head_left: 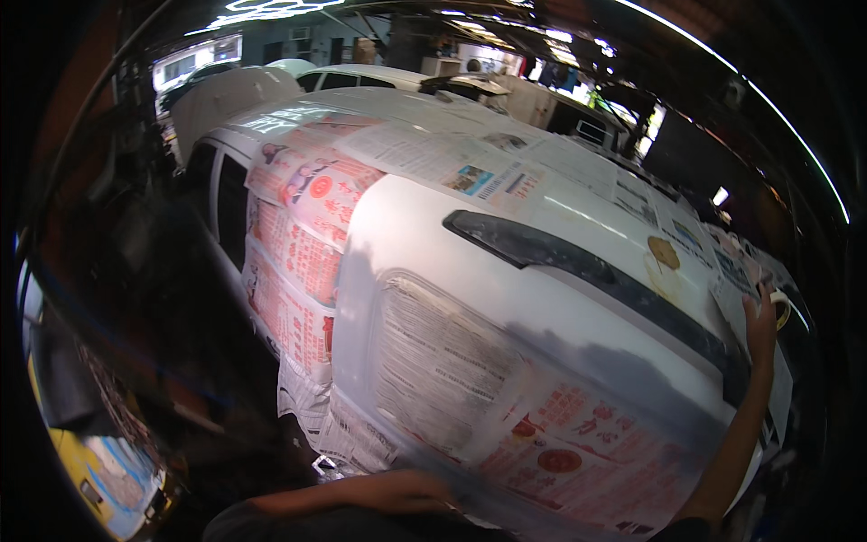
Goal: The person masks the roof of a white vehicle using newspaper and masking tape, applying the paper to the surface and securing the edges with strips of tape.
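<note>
A white car body (420, 210) fills the middle, with newspaper sheets (291, 271) over its side and more newspaper (440, 366) over a rear side window. Grey primer-like patches show around that window. A black roof rail (582, 264) runs along the roof's edge. My left hand (413, 491) lies low at the car's side, near the lower edge of the papered window; its fingers are blurred. My right hand (762, 318) reaches to the far right end of the roof, at a newspaper sheet, beside a roll of masking tape (781, 310). Whether it grips the roll is unclear.
Newspaper (420, 156) also covers part of the roof, where a brown stain (663, 253) shows. Behind stand a raised car hood (223, 101) and another white car (366, 76). A yellow vehicle part (88, 474) is at the lower left.
</note>
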Action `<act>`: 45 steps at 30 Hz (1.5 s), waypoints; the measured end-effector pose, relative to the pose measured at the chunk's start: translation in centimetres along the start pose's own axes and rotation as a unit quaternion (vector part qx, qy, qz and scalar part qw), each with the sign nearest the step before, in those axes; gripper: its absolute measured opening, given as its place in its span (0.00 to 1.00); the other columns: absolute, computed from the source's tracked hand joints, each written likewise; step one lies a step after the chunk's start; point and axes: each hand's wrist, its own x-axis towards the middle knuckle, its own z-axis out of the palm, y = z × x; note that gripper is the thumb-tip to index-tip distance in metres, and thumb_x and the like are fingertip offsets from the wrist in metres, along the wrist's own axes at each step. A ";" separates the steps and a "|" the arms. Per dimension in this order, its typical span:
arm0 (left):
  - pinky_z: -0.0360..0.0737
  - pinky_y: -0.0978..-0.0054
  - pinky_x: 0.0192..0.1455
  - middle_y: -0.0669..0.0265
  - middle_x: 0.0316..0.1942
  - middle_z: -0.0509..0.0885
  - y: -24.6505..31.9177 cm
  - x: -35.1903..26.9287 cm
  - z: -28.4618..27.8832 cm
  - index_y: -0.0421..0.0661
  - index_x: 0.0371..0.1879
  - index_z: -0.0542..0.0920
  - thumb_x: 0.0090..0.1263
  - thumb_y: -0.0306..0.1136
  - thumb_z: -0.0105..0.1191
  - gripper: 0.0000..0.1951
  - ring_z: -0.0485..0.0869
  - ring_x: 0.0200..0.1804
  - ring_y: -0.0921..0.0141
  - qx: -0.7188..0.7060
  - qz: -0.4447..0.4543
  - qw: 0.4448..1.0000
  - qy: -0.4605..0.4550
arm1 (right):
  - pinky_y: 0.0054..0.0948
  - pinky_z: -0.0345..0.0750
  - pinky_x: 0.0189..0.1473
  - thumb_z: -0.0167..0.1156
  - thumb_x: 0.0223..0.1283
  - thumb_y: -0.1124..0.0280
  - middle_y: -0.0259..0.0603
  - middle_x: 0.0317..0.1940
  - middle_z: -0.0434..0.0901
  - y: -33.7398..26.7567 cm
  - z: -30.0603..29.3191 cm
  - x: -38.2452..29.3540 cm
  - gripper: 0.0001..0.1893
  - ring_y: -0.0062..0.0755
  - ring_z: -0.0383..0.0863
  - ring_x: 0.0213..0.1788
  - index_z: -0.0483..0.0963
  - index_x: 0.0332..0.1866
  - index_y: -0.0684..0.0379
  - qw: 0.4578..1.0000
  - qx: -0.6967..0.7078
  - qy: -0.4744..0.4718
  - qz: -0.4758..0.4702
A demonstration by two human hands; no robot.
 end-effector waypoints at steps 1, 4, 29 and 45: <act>0.80 0.63 0.57 0.54 0.49 0.86 0.2 0.8 0.0 0.42 0.57 0.82 0.81 0.34 0.53 0.13 0.86 0.52 0.59 0.024 -0.035 0.999 -0.011 | 0.39 0.73 0.65 0.54 0.78 0.52 0.55 0.64 0.76 -4.3 -2.7 -2.6 0.30 0.45 0.79 0.60 0.69 0.71 0.67 0.997 0.071 -0.009 0.028; 0.82 0.55 0.48 0.50 0.41 0.86 1.6 3.7 -0.7 0.44 0.48 0.82 0.79 0.38 0.56 0.10 0.86 0.45 0.48 0.040 -0.067 0.997 -0.001 | 0.39 0.78 0.55 0.51 0.79 0.55 0.45 0.58 0.80 -16.0 -6.3 -14.3 0.23 0.36 0.81 0.55 0.75 0.64 0.63 0.911 0.351 -0.134 0.171; 0.86 0.63 0.51 0.56 0.48 0.88 -1.0 12.0 3.8 0.41 0.49 0.87 0.67 0.27 0.66 0.12 0.89 0.49 0.57 0.058 0.256 0.964 0.041 | 0.28 0.79 0.43 0.65 0.65 0.73 0.40 0.32 0.85 -41.6 -13.7 -42.6 0.08 0.21 0.81 0.37 0.82 0.39 0.69 0.743 0.426 -0.029 0.516; 0.84 0.63 0.52 0.55 0.52 0.88 -1.4 8.5 -0.1 0.42 0.52 0.87 0.65 0.23 0.66 0.16 0.87 0.50 0.57 0.108 0.218 0.963 0.114 | 0.25 0.78 0.41 0.64 0.71 0.71 0.41 0.31 0.85 -43.2 -11.1 -40.0 0.09 0.18 0.81 0.35 0.82 0.43 0.68 0.759 0.463 -0.130 0.439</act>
